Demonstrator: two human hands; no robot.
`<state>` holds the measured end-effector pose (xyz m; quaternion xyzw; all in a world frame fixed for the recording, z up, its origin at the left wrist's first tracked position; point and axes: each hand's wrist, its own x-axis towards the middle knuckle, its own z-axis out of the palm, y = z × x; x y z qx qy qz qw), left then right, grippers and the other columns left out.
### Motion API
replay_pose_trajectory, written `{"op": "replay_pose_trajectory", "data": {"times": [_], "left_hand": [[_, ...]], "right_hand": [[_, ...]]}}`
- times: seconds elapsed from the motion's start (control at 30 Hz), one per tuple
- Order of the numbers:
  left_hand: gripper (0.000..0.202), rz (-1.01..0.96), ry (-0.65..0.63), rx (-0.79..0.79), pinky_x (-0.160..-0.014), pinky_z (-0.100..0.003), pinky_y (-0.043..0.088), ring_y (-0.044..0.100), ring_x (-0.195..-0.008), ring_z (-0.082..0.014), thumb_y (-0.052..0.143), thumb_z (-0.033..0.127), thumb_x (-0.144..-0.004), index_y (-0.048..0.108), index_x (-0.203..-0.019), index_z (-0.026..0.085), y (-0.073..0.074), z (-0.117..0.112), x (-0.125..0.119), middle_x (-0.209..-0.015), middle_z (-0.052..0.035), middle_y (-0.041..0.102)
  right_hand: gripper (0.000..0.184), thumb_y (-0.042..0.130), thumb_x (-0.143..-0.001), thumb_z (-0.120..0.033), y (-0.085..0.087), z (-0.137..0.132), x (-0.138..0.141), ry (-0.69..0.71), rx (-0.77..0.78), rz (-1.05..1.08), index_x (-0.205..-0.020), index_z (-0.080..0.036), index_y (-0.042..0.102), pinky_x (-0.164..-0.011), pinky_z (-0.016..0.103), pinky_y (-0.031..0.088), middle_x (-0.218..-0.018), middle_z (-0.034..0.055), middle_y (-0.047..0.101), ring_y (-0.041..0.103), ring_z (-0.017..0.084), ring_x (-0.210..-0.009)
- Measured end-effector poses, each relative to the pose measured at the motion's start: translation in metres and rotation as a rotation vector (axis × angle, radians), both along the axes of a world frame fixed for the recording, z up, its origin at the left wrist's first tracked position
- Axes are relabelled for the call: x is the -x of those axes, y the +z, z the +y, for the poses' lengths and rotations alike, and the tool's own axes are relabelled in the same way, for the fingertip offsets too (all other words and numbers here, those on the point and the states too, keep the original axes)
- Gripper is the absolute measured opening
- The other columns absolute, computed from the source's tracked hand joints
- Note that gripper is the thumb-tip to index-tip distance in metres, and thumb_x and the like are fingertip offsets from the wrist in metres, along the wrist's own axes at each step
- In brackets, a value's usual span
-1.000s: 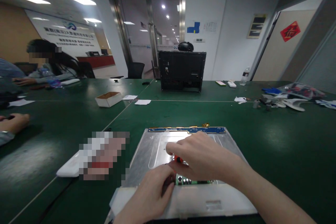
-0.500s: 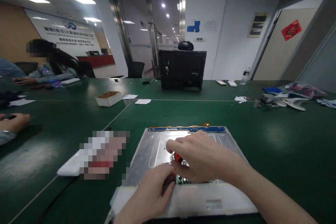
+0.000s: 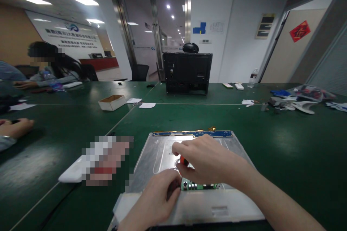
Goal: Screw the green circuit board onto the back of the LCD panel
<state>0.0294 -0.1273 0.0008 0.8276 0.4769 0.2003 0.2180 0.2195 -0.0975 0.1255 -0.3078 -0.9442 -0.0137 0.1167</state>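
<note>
A flat display panel point(image 3: 143, 162) lies on the table with its silver metal back up. A blue circuit strip point(image 3: 217, 133) runs along its far edge, and a small green circuit board point(image 3: 199, 186) sits near its front. My right hand point(image 3: 207, 160) is closed around the orange-red handle of a screwdriver point(image 3: 184, 160), above the panel's middle; the tip is hidden under the fingers. At the left end of the green board, my left hand point(image 3: 159, 193) has thumb and fingers closed on its edge, though the fingertips are partly covered.
A black monitor casing point(image 3: 187, 74) stands at the back. On the left are a blurred-out white item point(image 3: 73, 171), an open box point(image 3: 111, 103) and a co-worker's hand point(image 3: 20, 127). A bottle point(image 3: 252, 78) and a pile of loose parts point(image 3: 284, 103) are at the right.
My right hand has tilted slightly with the screwdriver, and more of the green circuit board shows beneath it. My left hand stays in place.
</note>
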Motion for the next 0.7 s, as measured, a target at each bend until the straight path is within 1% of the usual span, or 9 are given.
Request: {"op": "replay_pose_trajectory", "data": {"times": [0.1,0.17,0.27,0.33,0.43,0.53,0.6,0.7], "left_hand": [[0.013,-0.015,-0.003,-0.009,-0.059,-0.027,0.035,0.052,-0.067,-0.0175,0.047,0.012,-0.078,0.057,-0.084,0.018,-0.0015,-0.0004,0.0001,-0.077,-0.0023,0.061],[0.012,-0.027,0.004,-0.022,-0.060,-0.027,0.035,0.052,-0.066,-0.0172,0.047,0.012,-0.079,0.057,-0.084,0.018,-0.0032,-0.0009,0.0000,-0.077,-0.0023,0.062],[0.010,-0.022,0.014,-0.034,-0.059,-0.027,0.034,0.052,-0.065,-0.0167,0.048,0.011,-0.079,0.056,-0.080,0.018,-0.0053,-0.0011,-0.0003,-0.076,-0.0019,0.061],[0.010,-0.009,0.011,-0.041,-0.058,-0.027,0.033,0.052,-0.065,-0.0170,0.048,0.011,-0.078,0.055,-0.081,0.018,-0.0059,-0.0009,-0.0004,-0.076,-0.0015,0.061],[0.013,-0.010,-0.017,-0.055,-0.061,-0.027,0.035,0.053,-0.068,-0.0178,0.048,0.012,-0.079,0.055,-0.086,0.019,-0.0049,-0.0007,-0.0004,-0.078,-0.0014,0.061],[0.013,-0.037,-0.048,-0.065,-0.063,-0.027,0.037,0.055,-0.071,-0.0184,0.046,0.012,-0.080,0.055,-0.086,0.019,-0.0028,-0.0011,-0.0003,-0.081,-0.0023,0.063],[0.013,-0.053,-0.055,-0.081,-0.063,-0.027,0.038,0.056,-0.071,-0.0187,0.046,0.012,-0.081,0.055,-0.086,0.019,-0.0017,-0.0017,-0.0003,-0.081,-0.0027,0.064],[0.012,-0.059,-0.051,-0.114,-0.062,-0.027,0.039,0.057,-0.070,-0.0187,0.046,0.012,-0.083,0.055,-0.085,0.019,-0.0007,-0.0024,-0.0001,-0.079,-0.0029,0.063]], "right_hand": [[0.015,0.053,-0.083,-0.025,0.0015,-0.0011,-0.0003,0.021,0.010,-0.004,-0.097,-0.017,0.055,-0.048,0.028,0.017,-0.082,0.0027,0.070,0.055,0.013,-0.059],[0.015,0.053,-0.087,-0.031,0.0015,-0.0003,-0.0001,0.026,0.016,-0.010,-0.095,-0.018,0.055,-0.049,0.028,0.016,-0.079,0.0020,0.069,0.055,0.013,-0.059],[0.022,0.050,-0.092,-0.040,0.0002,0.0015,0.0009,0.013,0.014,-0.030,-0.092,-0.020,0.057,-0.049,0.028,0.015,-0.075,0.0011,0.068,0.055,0.013,-0.059],[0.019,0.049,-0.093,-0.037,-0.0005,0.0019,0.0016,-0.008,-0.001,-0.042,-0.091,-0.020,0.057,-0.049,0.029,0.015,-0.073,0.0011,0.068,0.056,0.013,-0.059],[0.011,0.050,-0.088,-0.027,-0.0001,0.0009,0.0016,-0.012,0.002,-0.025,-0.094,-0.018,0.056,-0.049,0.029,0.015,-0.076,0.0015,0.069,0.056,0.013,-0.059],[0.017,0.052,-0.082,-0.022,0.0018,-0.0003,0.0001,0.014,0.040,0.000,-0.098,-0.017,0.054,-0.049,0.029,0.017,-0.084,0.0031,0.070,0.056,0.013,-0.060],[0.017,0.053,-0.083,-0.025,0.0031,-0.0004,-0.0007,0.039,0.059,0.005,-0.098,-0.018,0.054,-0.049,0.028,0.018,-0.085,0.0032,0.070,0.056,0.013,-0.061],[0.017,0.053,-0.090,-0.035,0.0038,0.0003,-0.0005,0.053,0.062,0.003,-0.093,-0.019,0.055,-0.050,0.028,0.017,-0.078,0.0012,0.069,0.056,0.013,-0.061]]}}
